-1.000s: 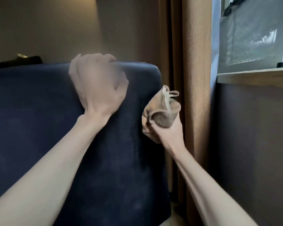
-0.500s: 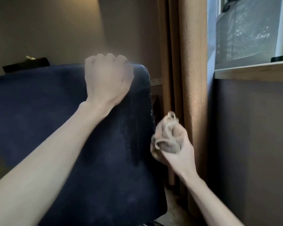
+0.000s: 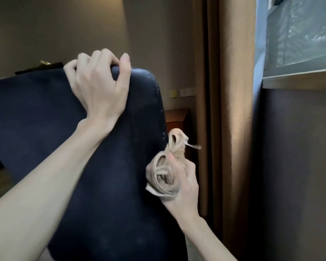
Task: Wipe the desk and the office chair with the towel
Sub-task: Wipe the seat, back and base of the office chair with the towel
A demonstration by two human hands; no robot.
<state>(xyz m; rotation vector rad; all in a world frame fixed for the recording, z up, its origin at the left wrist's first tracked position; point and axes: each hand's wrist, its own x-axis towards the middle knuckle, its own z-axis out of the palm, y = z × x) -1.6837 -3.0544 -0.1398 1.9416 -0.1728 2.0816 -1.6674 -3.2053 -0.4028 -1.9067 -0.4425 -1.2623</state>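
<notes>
Head view: the left hand, in the upper centre of the frame, has its fingers curled over the top edge of the dark blue chair back and is clamped on it near the upper right corner. A second ago it sat blurred further left along that edge. The chair back has since swung, so that a wall socket and a wooden cabinet now show behind its right edge. The right hand, closed round the bunched beige towel, has dropped from mid-height to the lower centre of the frame, and the towel now lies against the right side edge of the chair back, beside the brown curtain. Judged from this, the step in hand is wiping down the side of the chair back while the left hand steadies it. Pale specks remain on the upper part of that edge, so it may want another pass. The desk cannot be picked out here
</notes>
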